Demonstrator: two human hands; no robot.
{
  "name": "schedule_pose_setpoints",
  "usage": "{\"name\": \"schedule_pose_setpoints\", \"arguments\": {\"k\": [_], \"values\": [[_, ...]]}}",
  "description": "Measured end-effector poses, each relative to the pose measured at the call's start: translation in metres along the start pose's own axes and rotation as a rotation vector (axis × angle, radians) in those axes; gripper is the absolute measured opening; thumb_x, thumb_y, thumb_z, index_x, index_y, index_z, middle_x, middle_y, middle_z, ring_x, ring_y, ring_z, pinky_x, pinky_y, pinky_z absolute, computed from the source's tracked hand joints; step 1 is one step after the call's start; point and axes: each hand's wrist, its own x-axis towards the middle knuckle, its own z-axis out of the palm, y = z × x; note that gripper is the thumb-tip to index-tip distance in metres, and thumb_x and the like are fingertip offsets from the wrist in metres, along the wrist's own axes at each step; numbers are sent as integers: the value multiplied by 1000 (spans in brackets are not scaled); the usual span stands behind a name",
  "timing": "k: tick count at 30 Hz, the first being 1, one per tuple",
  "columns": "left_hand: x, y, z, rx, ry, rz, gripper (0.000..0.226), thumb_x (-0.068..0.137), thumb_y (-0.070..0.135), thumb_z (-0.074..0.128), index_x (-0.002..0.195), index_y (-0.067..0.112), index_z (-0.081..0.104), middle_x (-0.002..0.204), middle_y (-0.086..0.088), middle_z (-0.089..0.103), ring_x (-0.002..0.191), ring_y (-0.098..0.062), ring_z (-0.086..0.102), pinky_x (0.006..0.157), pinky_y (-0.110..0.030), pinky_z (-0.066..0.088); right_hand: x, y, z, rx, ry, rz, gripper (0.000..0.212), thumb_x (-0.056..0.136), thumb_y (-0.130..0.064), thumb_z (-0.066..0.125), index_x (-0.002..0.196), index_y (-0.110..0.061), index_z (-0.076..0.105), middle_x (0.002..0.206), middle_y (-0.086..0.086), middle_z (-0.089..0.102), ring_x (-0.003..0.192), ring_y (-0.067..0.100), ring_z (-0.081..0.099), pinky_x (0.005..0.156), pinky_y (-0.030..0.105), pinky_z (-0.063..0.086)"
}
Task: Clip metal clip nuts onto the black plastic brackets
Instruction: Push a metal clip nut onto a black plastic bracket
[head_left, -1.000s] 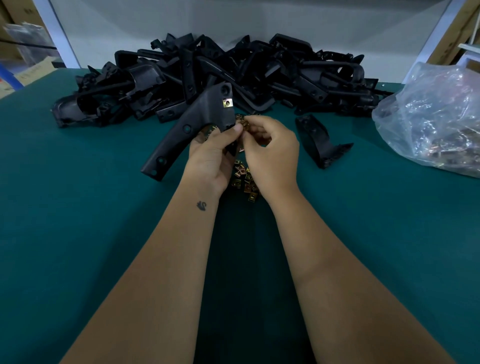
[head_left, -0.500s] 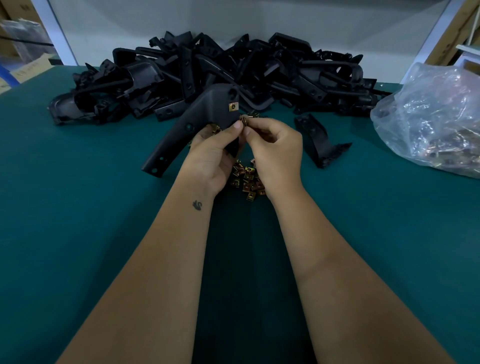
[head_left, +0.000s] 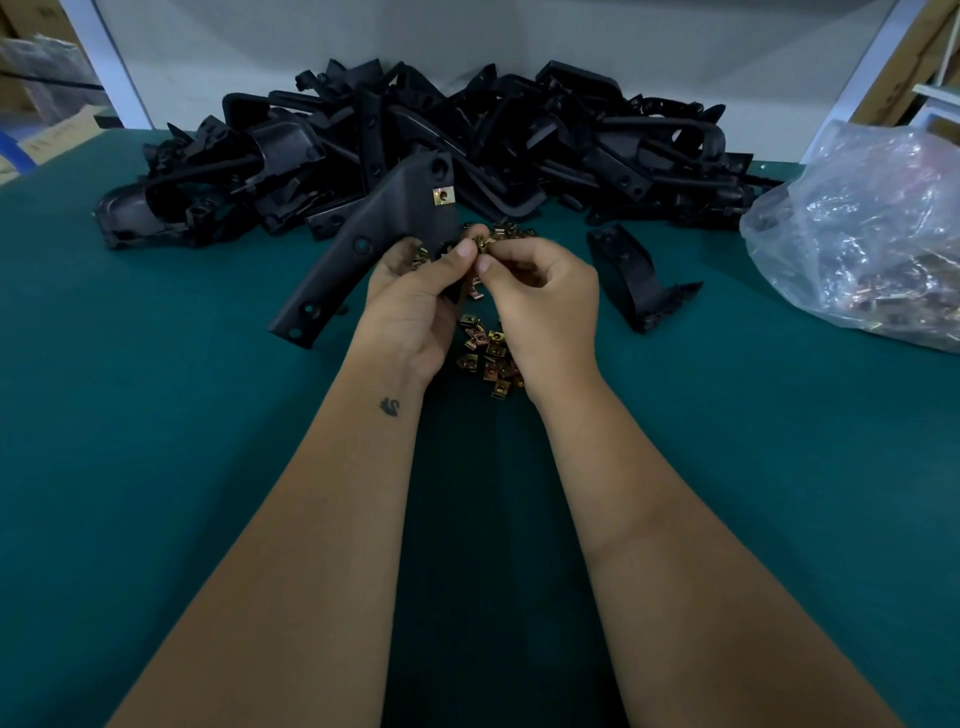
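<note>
My left hand (head_left: 415, 306) grips a long black plastic bracket (head_left: 358, 249) at its bend, tilted up off the table. One brass clip nut (head_left: 443, 196) sits clipped on the bracket's upper right edge. My right hand (head_left: 540, 301) pinches another clip nut (head_left: 483, 243) between thumb and fingertip, right against my left thumb and the bracket's lower edge. Several loose clip nuts (head_left: 488, 353) lie on the green table between my wrists, and more (head_left: 511, 231) lie just beyond my fingers.
A large heap of black brackets (head_left: 467, 135) fills the back of the green table (head_left: 156, 441). A single black bracket (head_left: 636, 283) lies to the right of my hands. A clear plastic bag (head_left: 872, 234) of clip nuts sits at the far right.
The bracket has tilted slightly, so the clipped nut sits a little higher. Both hands stay pressed together at the bracket's lower edge, barely shifting.
</note>
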Motion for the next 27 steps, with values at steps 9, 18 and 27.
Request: {"name": "schedule_pose_setpoints", "arguments": {"k": [9, 18, 27], "values": [[-3, -2, 1, 9, -16, -1, 26, 90, -13, 57, 102, 8, 46, 83, -11, 76, 81, -16, 74, 86, -33, 59, -10, -5, 15, 176, 139, 164, 8, 83, -7, 74, 87, -14, 74, 82, -6, 72, 71, -7, 64, 62, 7, 46], [-5, 1, 2, 241, -80, -13, 11, 92, -4, 61, 101, 3, 60, 90, -8, 75, 87, -17, 71, 83, -27, 59, -9, -9, 9, 168, 105, 145, 10, 88, -3, 68, 89, -12, 71, 79, -8, 68, 68, -10, 63, 63, 6, 46], [-9, 1, 3, 239, -130, 70, 18, 92, -6, 59, 98, 11, 57, 90, -10, 75, 92, -19, 72, 83, -32, 58, -12, -10, 14, 104, 132, 103, 8, 88, -8, 68, 87, -16, 69, 80, -10, 66, 71, -9, 60, 65, 7, 45]]}}
